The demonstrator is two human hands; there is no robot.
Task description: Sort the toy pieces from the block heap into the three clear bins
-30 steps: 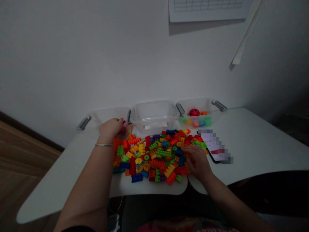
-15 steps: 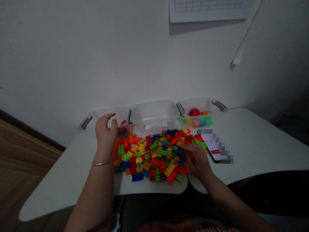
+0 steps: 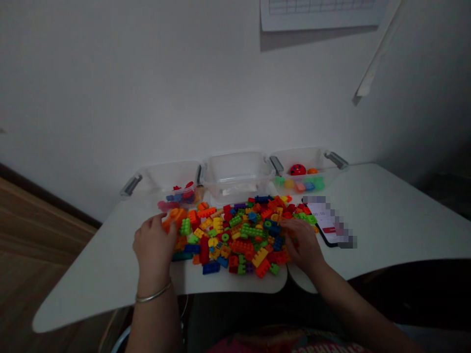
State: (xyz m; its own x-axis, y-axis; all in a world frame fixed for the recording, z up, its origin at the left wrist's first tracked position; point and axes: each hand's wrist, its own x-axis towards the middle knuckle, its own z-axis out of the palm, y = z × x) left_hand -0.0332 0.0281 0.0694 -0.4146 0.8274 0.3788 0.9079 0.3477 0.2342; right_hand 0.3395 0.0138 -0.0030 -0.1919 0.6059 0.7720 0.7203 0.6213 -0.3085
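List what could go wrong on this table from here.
1. The pile of blocks reaches the table's front edge; the blue block and orange block nearest it could get swept off.
2. The phone lies against the pile beside the right hand; a sideways sweep might push it.
3. The left hand sits at the orange piece; raking there may scatter neighbouring blocks leftward.

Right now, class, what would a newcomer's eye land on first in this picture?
The bright pile of building blocks at the table's near edge, with the left hand at its left side and the right hand at its right. Behind it stand three clear bins against the wall.
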